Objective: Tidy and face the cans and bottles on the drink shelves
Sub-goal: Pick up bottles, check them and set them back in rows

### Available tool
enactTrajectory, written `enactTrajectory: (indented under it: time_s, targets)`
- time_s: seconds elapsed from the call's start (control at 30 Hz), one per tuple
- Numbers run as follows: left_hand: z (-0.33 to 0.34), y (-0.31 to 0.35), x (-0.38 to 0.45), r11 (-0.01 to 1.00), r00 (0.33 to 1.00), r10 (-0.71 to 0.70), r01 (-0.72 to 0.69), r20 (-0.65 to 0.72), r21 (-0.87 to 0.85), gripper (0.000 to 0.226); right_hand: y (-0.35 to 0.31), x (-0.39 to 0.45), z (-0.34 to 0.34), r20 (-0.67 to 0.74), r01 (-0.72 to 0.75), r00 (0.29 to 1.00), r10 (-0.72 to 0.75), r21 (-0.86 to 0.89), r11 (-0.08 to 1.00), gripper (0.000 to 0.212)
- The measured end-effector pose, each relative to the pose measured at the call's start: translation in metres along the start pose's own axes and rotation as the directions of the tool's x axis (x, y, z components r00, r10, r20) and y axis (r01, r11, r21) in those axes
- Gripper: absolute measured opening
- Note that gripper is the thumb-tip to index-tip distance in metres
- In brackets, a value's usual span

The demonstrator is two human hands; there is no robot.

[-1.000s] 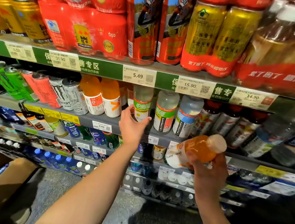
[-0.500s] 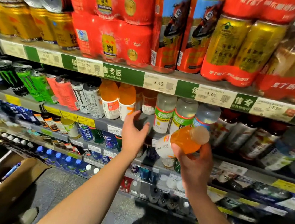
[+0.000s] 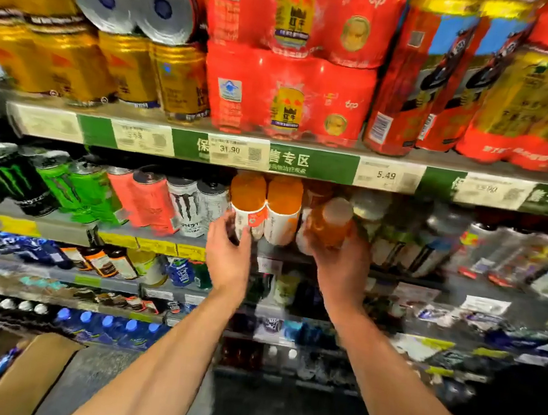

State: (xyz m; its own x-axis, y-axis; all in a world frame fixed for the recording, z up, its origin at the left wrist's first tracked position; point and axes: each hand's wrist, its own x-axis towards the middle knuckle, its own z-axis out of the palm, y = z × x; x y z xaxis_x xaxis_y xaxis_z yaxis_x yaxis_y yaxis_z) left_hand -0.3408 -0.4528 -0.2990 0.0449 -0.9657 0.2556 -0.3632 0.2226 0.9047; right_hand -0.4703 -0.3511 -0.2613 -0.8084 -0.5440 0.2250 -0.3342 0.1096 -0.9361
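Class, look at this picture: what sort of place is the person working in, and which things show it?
Most likely a shop's drinks aisle: tiered shelves carry price tags on a green edge strip, with rows of energy drink cans and shrink-wrapped red can packs.

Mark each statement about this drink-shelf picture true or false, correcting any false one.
1. The right hand grips an orange plastic bottle. True.
2. The left hand holds a green can. False: it touches the white-labelled orange bottle on the shelf.
3. Red shrink-wrapped can packs sit on the shelf above the hands. True.
4. The price tag right of the green strip reads 9.99. False: 5.49.
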Motion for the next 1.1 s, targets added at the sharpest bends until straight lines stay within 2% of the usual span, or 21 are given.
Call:
enactTrajectory:
  time_s: [0.17,0.23,0.3,0.4,0.6,0.67,0.73,0.8,0.97,1.1]
  targets:
    - [-0.009,-0.007,0.007,0.998,0.99,0.006,0.002,0.142,-0.058,0.043,-0.016,0.006,0.024,-0.054,0.026,0.998,-0.039,-0.224,0.974,0.055]
    - [-0.008,-0.011,0.007,0.987,0.991,0.106,-0.095,0.084,-0.127,0.044,-0.02,0.014,0.028,-0.035,0.005,0.999,-0.016,-0.303,0.953,0.044]
    - [-0.009,-0.01,0.006,0.982,0.993,0.107,-0.099,0.041,-0.161,0.042,-0.023,0.022,0.029,-0.047,-0.01,0.999,-0.006,-0.331,0.943,0.042]
    - [-0.009,-0.011,0.005,0.992,0.995,0.069,-0.062,0.067,-0.111,0.03,-0.023,0.027,0.03,-0.032,-0.032,0.999,0.022,-0.35,0.936,0.052]
    - [0.0,0.001,-0.017,0.989,0.99,0.088,-0.073,0.112,-0.132,0.018,-0.03,0.027,0.016,0.091,0.036,0.996,0.02,-0.575,0.817,0.055]
    - [0.006,0.007,-0.025,0.987,0.984,0.093,-0.071,0.15,-0.146,0.024,-0.03,0.021,0.009,0.102,0.079,0.994,-0.026,-0.559,0.826,0.055]
    - [0.015,0.014,-0.033,0.982,0.97,0.133,-0.101,0.205,-0.159,0.03,-0.026,0.015,0.002,0.051,0.118,0.993,-0.107,-0.538,0.835,0.054]
    - [0.024,0.021,-0.041,0.976,0.955,0.16,-0.116,0.251,-0.183,0.023,-0.016,0.01,-0.009,-0.012,0.111,0.991,-0.133,-0.477,0.872,0.041]
    - [0.053,0.038,-0.071,0.971,0.922,0.191,-0.127,0.338,-0.201,0.017,0.015,0.005,-0.058,-0.167,0.003,0.985,-0.052,-0.28,0.96,0.015]
    - [0.085,0.056,-0.105,0.958,0.887,0.235,-0.143,0.398,-0.248,0.018,0.044,0.018,-0.116,-0.347,-0.078,0.937,0.03,-0.124,0.989,0.019]
